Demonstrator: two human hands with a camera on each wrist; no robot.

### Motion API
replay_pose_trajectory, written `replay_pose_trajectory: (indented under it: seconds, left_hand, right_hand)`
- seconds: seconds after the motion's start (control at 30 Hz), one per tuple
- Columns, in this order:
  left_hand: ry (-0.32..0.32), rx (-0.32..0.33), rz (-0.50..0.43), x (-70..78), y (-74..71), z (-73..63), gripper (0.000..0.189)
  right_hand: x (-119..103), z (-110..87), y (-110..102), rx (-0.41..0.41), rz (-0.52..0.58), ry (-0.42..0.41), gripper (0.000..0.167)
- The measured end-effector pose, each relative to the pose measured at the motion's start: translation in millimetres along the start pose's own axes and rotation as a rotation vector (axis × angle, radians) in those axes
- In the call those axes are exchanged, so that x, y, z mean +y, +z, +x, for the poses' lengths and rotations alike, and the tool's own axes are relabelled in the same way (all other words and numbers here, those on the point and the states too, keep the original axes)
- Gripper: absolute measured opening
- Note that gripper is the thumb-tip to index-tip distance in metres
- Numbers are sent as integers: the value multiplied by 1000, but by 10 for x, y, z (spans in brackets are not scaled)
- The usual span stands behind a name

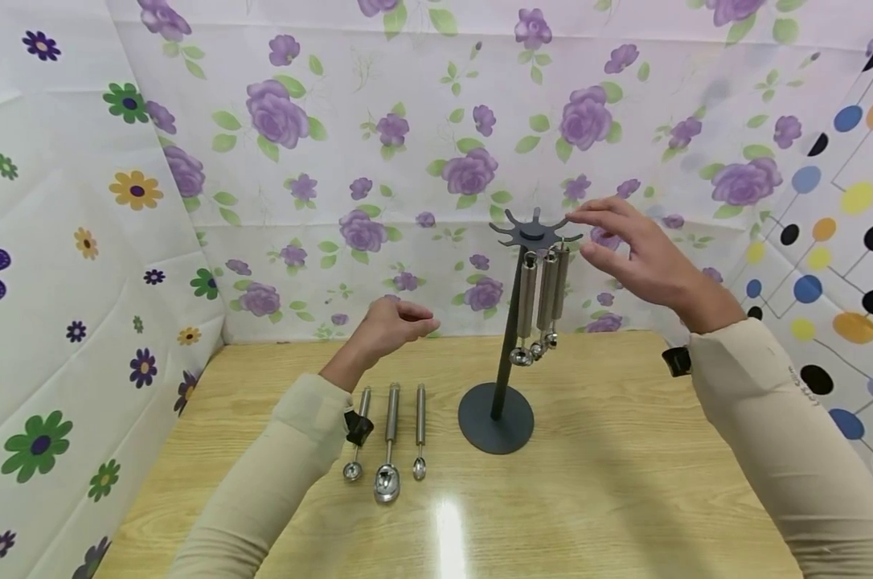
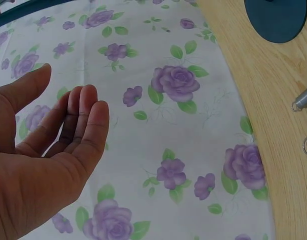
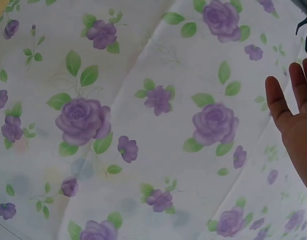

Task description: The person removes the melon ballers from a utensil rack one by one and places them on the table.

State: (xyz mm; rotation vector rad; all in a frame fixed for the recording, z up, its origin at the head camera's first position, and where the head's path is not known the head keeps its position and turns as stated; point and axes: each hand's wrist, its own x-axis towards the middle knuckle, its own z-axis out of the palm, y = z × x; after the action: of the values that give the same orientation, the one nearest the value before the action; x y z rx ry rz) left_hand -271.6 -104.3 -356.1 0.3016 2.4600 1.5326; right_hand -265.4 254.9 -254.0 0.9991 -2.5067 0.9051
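A dark metal stand with a round base and a ring of curved hooks rises from the table. Three steel-handled scoops hang from its right side, small round bowls downward. My right hand is just right of the hooks, thumb and fingers apart, fingertips close to a hook end and holding nothing. Left of the stand, my left hand hovers with relaxed fingers and nothing in its grasp. Below it lie a small round scoop, a larger oval scoop and a narrow small scoop.
The wooden table reaches back to a cloth printed with purple roses. Patterned cloths hang at both sides: flowers on the left cloth, coloured dots on the right one. Light glares off the front of the tabletop.
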Motion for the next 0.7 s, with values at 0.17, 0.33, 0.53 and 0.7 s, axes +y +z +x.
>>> replay_pose_trajectory:
  seconds: [0.17,0.33,0.53,0.7]
  left_hand:
    - [-11,-21,-27,51,21,17,39]
    - [5,-44,-48,111,52,30,38]
    - [42,-67,-48,193,112,56,37]
    - [44,-77,-56,249,145,64,37]
  right_hand:
    - [3,18,-32,-82,49,73,49]
    - [3,61,-34,-129,39,131,48]
    - [22,111,-50,-118,17,156,45]
    - [-4,122,-53,-101,12,164,40]
